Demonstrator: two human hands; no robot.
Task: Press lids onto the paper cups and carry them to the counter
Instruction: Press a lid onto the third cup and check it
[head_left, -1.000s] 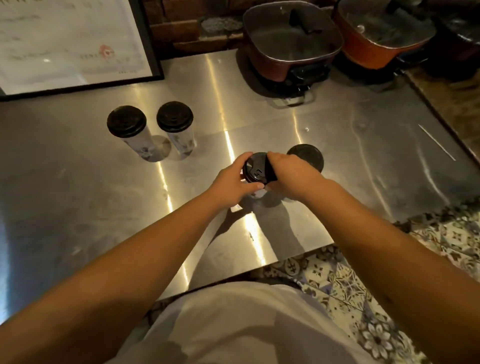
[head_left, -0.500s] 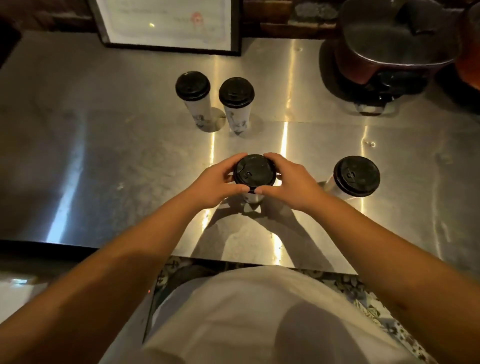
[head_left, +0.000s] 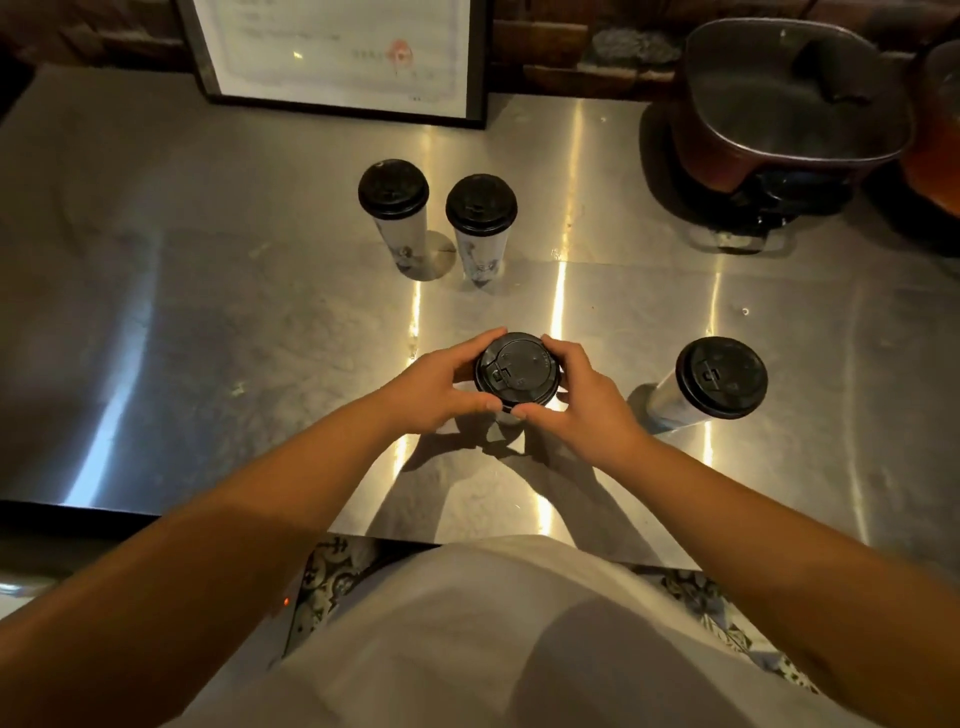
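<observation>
Head view: lid seated on the near cup, hands wrapped round its rim on the steel table (head_left: 208, 338).
Left hand (head_left: 441, 387) and right hand (head_left: 582, 400) clamp the lid (head_left: 517, 369) from both sides, now squarer than a second ago; pressing looks nearly done. Three lidded cups wait: two behind (head_left: 483, 208), one right (head_left: 722, 376).

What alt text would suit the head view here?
Both hands, left hand and right hand, grip the round black plastic lid on a paper cup standing on the stainless steel table. Three other lidded paper cups stand nearby.
</observation>
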